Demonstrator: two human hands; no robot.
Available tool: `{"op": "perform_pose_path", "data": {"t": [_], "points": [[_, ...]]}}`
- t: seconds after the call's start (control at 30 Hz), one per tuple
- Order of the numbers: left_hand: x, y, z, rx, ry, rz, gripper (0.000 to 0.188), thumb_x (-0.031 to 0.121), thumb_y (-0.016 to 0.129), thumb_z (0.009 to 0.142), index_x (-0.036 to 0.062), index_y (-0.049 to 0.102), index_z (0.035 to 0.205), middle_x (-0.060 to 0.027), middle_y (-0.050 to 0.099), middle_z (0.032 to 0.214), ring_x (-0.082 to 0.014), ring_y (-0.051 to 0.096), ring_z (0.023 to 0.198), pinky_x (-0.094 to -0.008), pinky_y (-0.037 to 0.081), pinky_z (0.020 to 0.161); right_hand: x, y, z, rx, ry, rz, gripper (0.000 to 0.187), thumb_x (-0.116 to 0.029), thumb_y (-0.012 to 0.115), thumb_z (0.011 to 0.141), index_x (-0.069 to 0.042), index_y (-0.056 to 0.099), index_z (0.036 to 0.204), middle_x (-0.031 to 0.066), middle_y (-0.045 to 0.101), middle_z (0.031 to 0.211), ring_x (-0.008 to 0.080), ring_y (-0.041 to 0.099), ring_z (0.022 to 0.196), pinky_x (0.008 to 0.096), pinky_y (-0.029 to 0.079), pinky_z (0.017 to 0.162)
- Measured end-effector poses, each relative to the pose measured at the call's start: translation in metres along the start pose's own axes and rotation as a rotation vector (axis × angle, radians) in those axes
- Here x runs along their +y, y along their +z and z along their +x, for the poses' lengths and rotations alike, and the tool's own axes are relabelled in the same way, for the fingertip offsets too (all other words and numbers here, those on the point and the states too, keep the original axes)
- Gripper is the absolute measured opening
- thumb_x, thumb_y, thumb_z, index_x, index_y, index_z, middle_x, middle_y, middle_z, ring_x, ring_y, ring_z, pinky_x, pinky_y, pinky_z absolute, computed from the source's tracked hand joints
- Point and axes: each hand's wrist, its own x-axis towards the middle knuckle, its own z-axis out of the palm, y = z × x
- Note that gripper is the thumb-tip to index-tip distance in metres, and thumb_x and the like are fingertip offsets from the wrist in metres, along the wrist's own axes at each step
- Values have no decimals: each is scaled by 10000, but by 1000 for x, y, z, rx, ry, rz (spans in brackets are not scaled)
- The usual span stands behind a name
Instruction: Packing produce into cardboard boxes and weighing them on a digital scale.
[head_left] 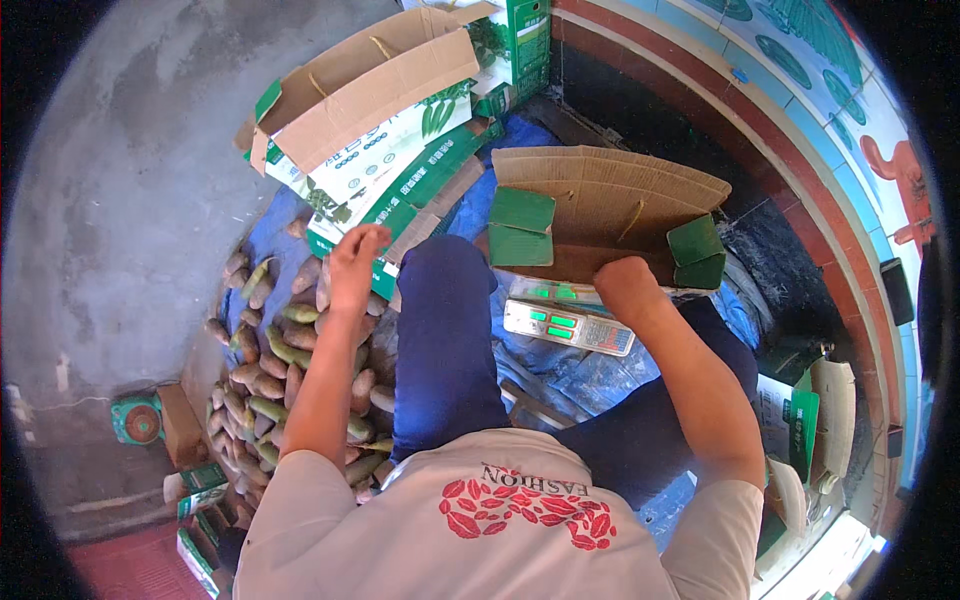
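My right hand (628,280) reaches over the near edge of an open cardboard box (640,185), its fingers hidden inside. The box has green end flaps and stands on or just behind a digital scale (605,338) with lit green displays. My left hand (355,265) is raised beside my left knee, fingers loosely bent with nothing seen in them. It is nearest to a white and green carton (385,195). Below that hand, a heap of long brown and green radish-like vegetables (270,365) lies to the left.
Another open carton (375,85) with rope handles stands at the far left. Blue sheeting (560,375) covers the floor under the scale. More cartons (800,410) stand at the right, by a tiled wall (800,125). A small green fan (137,420) is at the left.
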Motion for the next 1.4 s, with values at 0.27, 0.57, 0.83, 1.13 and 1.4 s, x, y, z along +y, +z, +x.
{"op": "perform_pose_path", "data": {"t": [0.27,0.57,0.83,1.13,1.4], "points": [[-178,-42,-58,78,-191,731,229,189,531,856,-19,626,867,-98,644,753,-160,624,697,-312,482,636,-4,-3,2,-17,26,-73,100,-112,599,696,-105,696,720,90,666,732,236,657,702,349,486,558],[-110,-26,-84,63,-269,330,160,134,556,849,9,635,911,-61,645,801,-143,611,762,-267,474,680,0,8,3,50,-5,31,79,-116,609,681,-85,680,698,110,658,723,249,655,711,364,496,574],[83,-9,-43,11,99,-239,189,150,495,894,25,601,989,-100,628,998,-173,567,961,-324,428,830,-2,-19,12,-31,6,98,227,-288,666,716,-63,679,743,127,657,756,276,650,752,387,505,631],[218,17,-56,-1112,635,-579,183,300,537,864,154,574,967,-106,632,876,-228,599,788,-426,394,820,-4,-25,8,-76,30,128,356,-382,636,748,-85,635,945,116,648,835,276,627,821,378,493,710],[233,45,-50,-1355,656,-618,127,277,544,862,193,592,944,-67,623,827,-200,585,736,-427,392,803,-1,-27,9,-56,34,168,333,-365,639,750,-79,632,921,122,647,842,283,625,842,393,501,695]]}}
